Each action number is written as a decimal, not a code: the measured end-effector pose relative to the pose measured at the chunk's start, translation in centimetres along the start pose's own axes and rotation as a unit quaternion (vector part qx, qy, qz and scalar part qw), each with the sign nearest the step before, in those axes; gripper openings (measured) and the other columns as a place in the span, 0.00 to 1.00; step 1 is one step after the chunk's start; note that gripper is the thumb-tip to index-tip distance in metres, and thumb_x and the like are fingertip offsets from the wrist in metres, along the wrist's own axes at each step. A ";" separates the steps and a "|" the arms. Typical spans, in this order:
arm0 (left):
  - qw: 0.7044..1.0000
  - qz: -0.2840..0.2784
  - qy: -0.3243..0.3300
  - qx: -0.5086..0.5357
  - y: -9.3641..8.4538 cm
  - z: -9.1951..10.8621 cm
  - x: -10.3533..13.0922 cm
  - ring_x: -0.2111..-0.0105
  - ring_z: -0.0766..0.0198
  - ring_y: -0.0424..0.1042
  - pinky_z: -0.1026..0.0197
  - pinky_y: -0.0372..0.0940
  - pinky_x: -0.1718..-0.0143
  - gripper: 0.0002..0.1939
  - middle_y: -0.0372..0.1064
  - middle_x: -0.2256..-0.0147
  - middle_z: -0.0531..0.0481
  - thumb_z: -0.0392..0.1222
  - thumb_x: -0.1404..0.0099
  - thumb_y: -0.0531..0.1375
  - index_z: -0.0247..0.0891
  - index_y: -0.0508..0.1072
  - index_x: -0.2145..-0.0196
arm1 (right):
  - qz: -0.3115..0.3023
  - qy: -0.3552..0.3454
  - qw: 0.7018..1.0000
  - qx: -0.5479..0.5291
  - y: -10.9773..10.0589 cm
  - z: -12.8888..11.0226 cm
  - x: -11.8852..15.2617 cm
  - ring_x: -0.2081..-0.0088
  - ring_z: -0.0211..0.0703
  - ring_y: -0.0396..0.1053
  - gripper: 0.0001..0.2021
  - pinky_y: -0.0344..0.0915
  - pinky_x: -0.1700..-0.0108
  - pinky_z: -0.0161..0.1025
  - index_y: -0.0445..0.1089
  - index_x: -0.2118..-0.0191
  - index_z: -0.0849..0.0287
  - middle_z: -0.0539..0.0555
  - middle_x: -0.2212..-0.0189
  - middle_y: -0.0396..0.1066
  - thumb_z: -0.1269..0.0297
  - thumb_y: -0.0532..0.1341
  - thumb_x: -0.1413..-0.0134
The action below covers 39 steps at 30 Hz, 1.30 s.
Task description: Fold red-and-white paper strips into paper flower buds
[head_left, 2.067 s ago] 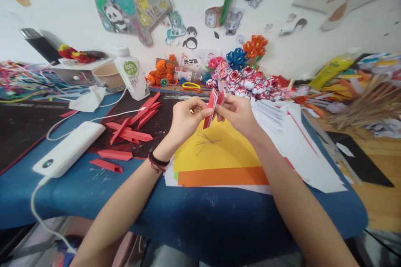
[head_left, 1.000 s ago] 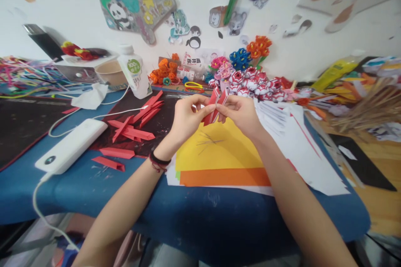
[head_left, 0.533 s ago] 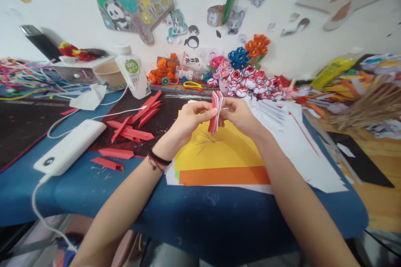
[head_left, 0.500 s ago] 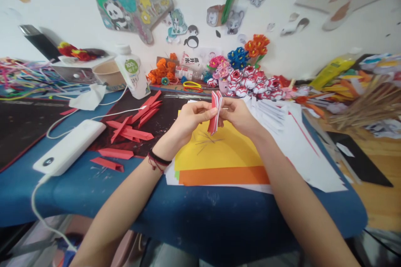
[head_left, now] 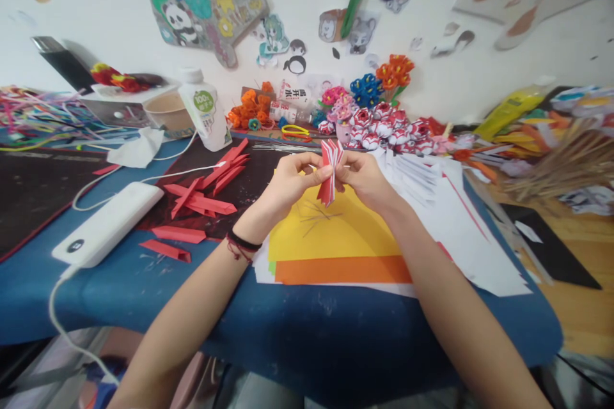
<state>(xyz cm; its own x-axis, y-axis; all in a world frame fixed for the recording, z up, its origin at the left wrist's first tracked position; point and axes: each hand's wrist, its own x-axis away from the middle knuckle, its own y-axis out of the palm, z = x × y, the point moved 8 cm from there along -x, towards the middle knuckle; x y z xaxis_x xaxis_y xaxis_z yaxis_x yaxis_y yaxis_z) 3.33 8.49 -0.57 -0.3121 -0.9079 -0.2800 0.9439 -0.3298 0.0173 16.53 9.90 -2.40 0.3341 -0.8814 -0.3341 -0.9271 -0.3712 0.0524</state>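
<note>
Between my two hands, above the yellow paper, stands a bundle of folded red and white paper (head_left: 328,192), its pleats fanned a little at the top and bottom. My left hand (head_left: 302,174) pinches its left side with thumb and fingers. On the other side, the fingers of my right hand (head_left: 355,176) are closed on its middle. Several thin wire pieces (head_left: 316,214) lie on the yellow paper sheet (head_left: 336,239) just below. To the left is a pile of folded red paper strips (head_left: 201,201), with two more strips (head_left: 178,234) nearer me.
A white power bank (head_left: 108,223) with cables lies at the left, near a white bottle (head_left: 204,112). Paper flowers (head_left: 384,124) crowd the back by the wall. White paper sheets (head_left: 474,249) spread at the right, beside a black board (head_left: 551,246). The blue table's front edge (head_left: 336,332) is closest.
The pleats of the red and white paper bundle have spread wider at the top and bottom. Both hands stay closed on it in nearly the same place.
</note>
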 end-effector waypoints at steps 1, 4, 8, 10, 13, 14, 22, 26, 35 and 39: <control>1.000 0.001 0.005 -0.015 -0.1 0.1 0.0 0.74 0.68 0.67 0.62 0.60 0.71 0.22 0.74 0.72 0.50 0.58 0.45 0.74 0.35 0.78 0.71 | 0.003 -0.004 1.000 0.008 -0.1 -0.1 0.0 0.80 0.32 0.62 0.26 0.59 0.76 0.33 0.66 0.77 0.60 0.46 0.81 0.66 0.42 0.74 0.54; 1.000 -0.007 0.005 -0.030 -0.1 0.0 -0.1 0.72 0.67 0.69 0.63 0.61 0.70 0.22 0.75 0.70 0.48 0.58 0.45 0.74 0.34 0.78 0.70 | 0.000 0.002 1.000 0.018 -0.2 -0.1 0.0 0.80 0.33 0.63 0.26 0.59 0.76 0.33 0.69 0.77 0.60 0.46 0.82 0.65 0.42 0.74 0.53; 0.999 -0.023 -0.018 0.012 0.2 -0.4 -0.1 0.71 0.65 0.73 0.63 0.65 0.69 0.23 0.75 0.71 0.48 0.57 0.50 0.76 0.34 0.77 0.71 | -0.011 0.025 1.000 0.006 -0.3 0.1 0.1 0.82 0.33 0.64 0.26 0.59 0.79 0.33 0.69 0.77 0.60 0.47 0.83 0.68 0.41 0.75 0.55; 0.999 -0.025 -0.019 0.023 0.3 -0.4 -0.1 0.71 0.63 0.74 0.63 0.67 0.69 0.24 0.75 0.71 0.48 0.57 0.51 0.77 0.35 0.76 0.72 | -0.022 0.031 0.999 0.003 -0.2 0.1 0.2 0.83 0.33 0.64 0.26 0.60 0.79 0.33 0.70 0.77 0.60 0.48 0.83 0.69 0.42 0.74 0.54; 0.999 -0.027 -0.008 0.016 0.4 -0.2 0.0 0.71 0.63 0.75 0.62 0.68 0.69 0.24 0.76 0.71 0.48 0.58 0.51 0.76 0.34 0.76 0.72 | -0.038 0.044 0.998 0.000 -0.1 0.1 0.3 0.83 0.34 0.66 0.25 0.61 0.79 0.32 0.72 0.77 0.61 0.50 0.83 0.70 0.42 0.74 0.53; 1.000 -0.027 -0.003 0.014 0.5 -0.1 0.0 0.71 0.63 0.75 0.62 0.68 0.69 0.25 0.76 0.71 0.48 0.58 0.50 0.76 0.34 0.76 0.72 | -0.041 0.050 0.998 -0.002 -0.1 0.2 0.4 0.83 0.34 0.66 0.25 0.62 0.79 0.32 0.72 0.77 0.62 0.50 0.83 0.71 0.42 0.74 0.54; 0.999 -0.019 0.012 -0.030 0.4 -0.1 0.0 0.73 0.64 0.74 0.62 0.68 0.72 0.25 0.76 0.71 0.46 0.59 0.47 0.74 0.33 0.77 0.70 | -0.036 0.088 0.995 -0.008 -0.3 0.4 0.4 0.82 0.36 0.69 0.25 0.67 0.78 0.34 0.76 0.76 0.63 0.53 0.82 0.73 0.42 0.76 0.58; 0.988 0.033 0.011 -0.149 -0.5 -0.5 0.0 0.76 0.65 0.73 0.64 0.66 0.74 0.18 0.74 0.74 0.49 0.53 0.43 0.72 0.34 0.77 0.69 | -0.022 0.100 0.995 0.009 -0.3 0.1 0.3 0.80 0.38 0.72 0.24 0.71 0.75 0.35 0.78 0.74 0.63 0.55 0.81 0.75 0.44 0.77 0.60; 0.963 0.100 0.044 -0.248 -1.4 0.4 0.1 0.74 0.66 0.73 0.64 0.65 0.69 0.05 0.74 0.75 0.51 0.37 0.42 0.68 0.34 0.76 0.72 | 0.039 0.059 0.992 0.107 -1.2 -0.4 0.2 0.73 0.41 0.75 0.23 0.73 0.68 0.39 0.76 0.65 0.62 0.55 0.71 0.77 0.45 0.76 0.55; 0.981 0.048 0.000 -0.187 -1.4 -0.5 -0.3 0.74 0.66 0.72 0.64 0.65 0.70 0.11 0.74 0.75 0.50 0.43 0.46 0.72 0.33 0.77 0.73 | 0.053 -0.011 0.988 0.144 -1.8 -2.1 0.2 0.65 0.40 0.75 0.36 0.75 0.59 0.40 0.71 0.44 0.51 0.54 0.52 0.76 0.53 0.80 0.61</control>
<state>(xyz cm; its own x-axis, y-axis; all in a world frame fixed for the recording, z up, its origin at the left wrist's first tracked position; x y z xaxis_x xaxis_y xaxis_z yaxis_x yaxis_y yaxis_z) 2.16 9.38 -0.97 -0.2201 -0.9298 -0.2950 0.9425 -0.1246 -0.3102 18.69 9.74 -0.58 0.2323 -0.9030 -0.3614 -0.9675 -0.1764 -0.1811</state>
